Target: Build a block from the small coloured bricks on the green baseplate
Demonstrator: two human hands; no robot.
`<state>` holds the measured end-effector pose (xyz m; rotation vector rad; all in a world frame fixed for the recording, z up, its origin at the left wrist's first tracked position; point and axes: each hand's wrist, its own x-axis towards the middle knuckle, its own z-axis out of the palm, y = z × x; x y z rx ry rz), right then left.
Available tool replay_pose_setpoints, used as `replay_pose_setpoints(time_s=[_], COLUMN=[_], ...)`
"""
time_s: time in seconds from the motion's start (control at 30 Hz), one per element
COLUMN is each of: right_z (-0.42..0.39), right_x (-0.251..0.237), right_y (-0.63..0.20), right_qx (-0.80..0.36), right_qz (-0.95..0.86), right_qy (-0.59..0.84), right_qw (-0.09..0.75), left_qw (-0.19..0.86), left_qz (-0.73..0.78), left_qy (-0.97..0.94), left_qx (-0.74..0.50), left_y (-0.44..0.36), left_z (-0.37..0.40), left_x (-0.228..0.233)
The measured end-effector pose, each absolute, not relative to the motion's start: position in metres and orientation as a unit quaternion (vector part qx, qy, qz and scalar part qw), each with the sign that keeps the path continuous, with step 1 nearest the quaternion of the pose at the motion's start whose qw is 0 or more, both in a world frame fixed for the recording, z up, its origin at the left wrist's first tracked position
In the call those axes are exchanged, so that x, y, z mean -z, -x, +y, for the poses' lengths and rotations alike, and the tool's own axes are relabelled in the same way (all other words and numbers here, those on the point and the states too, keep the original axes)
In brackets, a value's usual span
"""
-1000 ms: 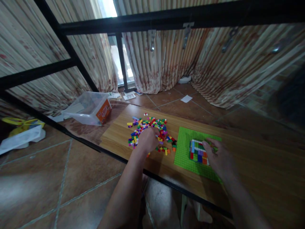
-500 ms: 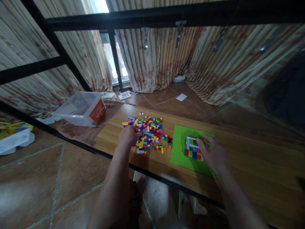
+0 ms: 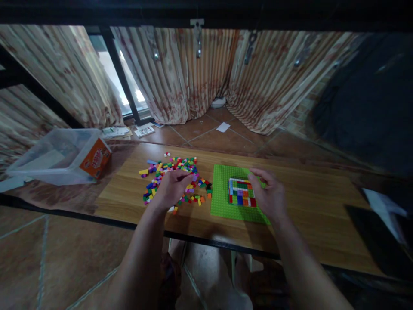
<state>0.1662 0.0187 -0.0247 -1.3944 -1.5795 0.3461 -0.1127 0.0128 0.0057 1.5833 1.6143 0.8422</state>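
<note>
My left hand hovers over a heap of loose toy bricks, thumb and fingertips pinched together. A purple brick shows by the fingertips; I cannot make out whether it is held or lies in the heap. My right hand is above the right part of a green baseplate, fingers apart, thumb beside the bricks built there. That flat rectangle of colored bricks has white, light blue, red, orange and dark blue pieces. My right hand covers part of the plate's right side.
A clear plastic bin with an orange label stands beyond the wooden table's left end. A dark flat object is at the right. Curtains hang behind, and a black bar crosses the top.
The view has swung right, so the table and bricks sit further left. My left hand's fingertips have shifted from the heap's left side toward its right. My right hand remains by the built bricks.
</note>
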Motion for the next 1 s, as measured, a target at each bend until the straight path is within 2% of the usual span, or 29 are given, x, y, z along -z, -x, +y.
replay_pose_setpoints(time_s=[0.07, 0.2, 0.4, 0.83, 1.0], right_z=[0.014, 0.002, -0.006, -0.01, -0.009], right_x=[0.02, 0.013, 0.021, 0.019, 0.023], right_y=[-0.16, -0.15, -0.142, -0.146, -0.148], right_qx=[-0.166, -0.225, -0.286, -0.277, -0.287], right_qz=[-0.667, -0.695, -0.734, -0.735, -0.723], right_qy=[0.548, 0.514, 0.481, 0.49, 0.507], right_qw=[0.478, 0.45, 0.385, 0.378, 0.372], left_qw=[0.442, 0.547, 0.64, 0.667, 0.641], left_qz=[0.577, 0.526, 0.465, 0.448, 0.464], left_qy=[-0.588, -0.523, -0.435, -0.427, -0.445], left_qx=[-0.355, -0.388, -0.429, -0.415, -0.419], left_y=[0.088, 0.05, 0.026, 0.019, 0.017], left_z=[0.01, 0.003, -0.003, -0.001, 0.0], left_x=[-0.006, -0.003, 0.004, 0.012, 0.016])
